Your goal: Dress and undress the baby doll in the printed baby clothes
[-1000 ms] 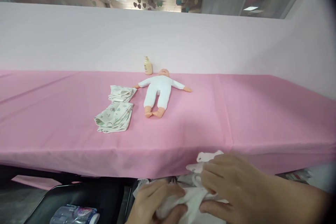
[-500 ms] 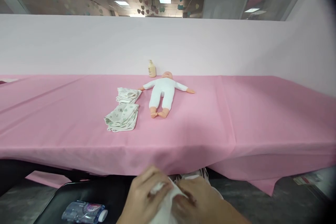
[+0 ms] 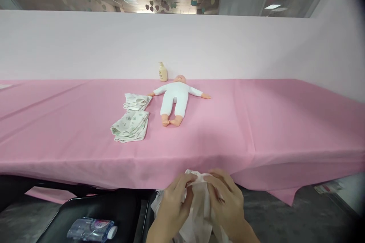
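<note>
Both hands are in front of the table's near edge, low in the head view. My left hand pinches the upper left edge of a thin white sheet-like material, which looks like a plastic bag or tissue. Its upper right edge is gripped by my right hand. The material hangs down between the hands in folds, and its lower part runs out of the picture. On the table beyond lies a baby doll in a white suit, on its back with arms spread. Folded printed cloths are stacked left of the doll.
A pink cloth covers the table and hangs over its front. A pump bottle stands at the back by the white wall. Below left, a clear plastic bottle lies on a black chair.
My hands have risen and moved a little right, with the white material now held up between them. Before, it was bunched lower. The view has shifted slightly; the doll and cloths stay put.
</note>
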The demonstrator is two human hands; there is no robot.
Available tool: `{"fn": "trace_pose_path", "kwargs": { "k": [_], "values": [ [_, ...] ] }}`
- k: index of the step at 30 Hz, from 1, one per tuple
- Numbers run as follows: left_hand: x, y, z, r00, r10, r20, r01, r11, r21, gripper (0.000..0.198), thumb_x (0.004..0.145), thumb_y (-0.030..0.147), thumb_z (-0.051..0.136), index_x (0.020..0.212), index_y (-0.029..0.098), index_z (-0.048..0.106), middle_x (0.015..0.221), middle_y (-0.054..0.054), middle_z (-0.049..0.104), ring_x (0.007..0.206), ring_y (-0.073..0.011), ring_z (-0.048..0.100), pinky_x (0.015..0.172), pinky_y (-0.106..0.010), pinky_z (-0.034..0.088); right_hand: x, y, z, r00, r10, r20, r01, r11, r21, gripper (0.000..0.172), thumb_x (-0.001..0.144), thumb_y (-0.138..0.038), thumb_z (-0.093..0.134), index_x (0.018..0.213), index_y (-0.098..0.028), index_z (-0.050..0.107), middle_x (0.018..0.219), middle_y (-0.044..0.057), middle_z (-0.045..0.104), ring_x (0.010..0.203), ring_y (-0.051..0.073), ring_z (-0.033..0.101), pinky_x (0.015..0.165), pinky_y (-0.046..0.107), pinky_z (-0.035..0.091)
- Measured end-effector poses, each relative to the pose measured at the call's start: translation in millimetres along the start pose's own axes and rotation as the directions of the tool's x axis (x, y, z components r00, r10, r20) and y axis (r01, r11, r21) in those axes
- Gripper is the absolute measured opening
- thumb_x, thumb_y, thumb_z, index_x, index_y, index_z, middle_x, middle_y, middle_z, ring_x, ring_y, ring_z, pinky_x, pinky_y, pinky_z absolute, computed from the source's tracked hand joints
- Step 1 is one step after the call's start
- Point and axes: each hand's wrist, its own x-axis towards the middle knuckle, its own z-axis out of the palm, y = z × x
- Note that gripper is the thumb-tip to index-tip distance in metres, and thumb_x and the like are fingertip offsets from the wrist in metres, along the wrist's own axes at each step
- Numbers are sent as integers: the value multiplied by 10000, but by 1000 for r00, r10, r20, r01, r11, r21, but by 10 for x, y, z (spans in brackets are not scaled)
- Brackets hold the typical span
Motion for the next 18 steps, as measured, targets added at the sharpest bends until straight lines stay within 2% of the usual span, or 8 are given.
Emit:
{"fn": "trace_pose_path", "kwargs": {
  "k": [3,6,8,10,14,16,18],
  "values": [
    [18,-55,-97,983,100,-156,-86,992,97,197,874,33,458,927,198,551,813,3,646,775,-77,645,698,-145,502,-14,73,-10,999,-2,-53,-1,998,-62,264,822,-4,485,810,-197,664,957,71,658,862,149,654,772,261,547],
    [19,-111,-193,948,176,-265,-117,968,221,209,866,6,452,783,183,526,849,-25,674,816,-91,660,736,-165,502,25,144,-87,998,65,-5,-65,998,2,234,800,-36,499,806,-192,673,889,55,656,803,137,649,705,227,543],
    [0,-166,-237,938,202,-283,-104,940,326,219,863,1,451,772,180,538,920,-50,699,853,-110,672,759,-191,507,72,180,-173,992,119,37,-120,992,35,219,794,-51,512,824,-192,676,814,31,652,705,117,633,645,205,525],
    [-29,-232,-267,929,227,-292,-75,890,451,208,859,9,467,813,179,578,974,-68,714,863,-128,687,736,-205,512,124,201,-268,971,204,127,-210,977,42,195,788,-71,519,809,-193,670,736,8,635,635,110,603,598,199,502],
    [-75,-345,-298,906,281,-316,-18,772,636,221,847,27,504,880,188,652,986,-61,733,806,-137,707,670,-206,509,199,205,-410,869,355,346,-374,927,-13,105,768,-153,573,678,-194,609,623,-18,567,557,109,521,517,202,436],
    [-78,-384,-319,903,287,-318,0,742,670,242,844,31,498,896,193,670,998,-56,734,815,-144,709,693,-215,513,217,213,-445,837,352,419,-372,927,-35,119,777,-185,591,659,-194,589,608,-24,561,547,107,509,509,202,420],
    [-69,-408,-349,905,291,-310,-2,732,682,264,837,23,487,929,184,676,1034,-68,729,854,-162,703,742,-239,517,228,241,-464,832,306,463,-320,946,-51,106,789,-181,578,687,-195,600,616,-28,585,542,105,525,509,204,422]
  ]
}}
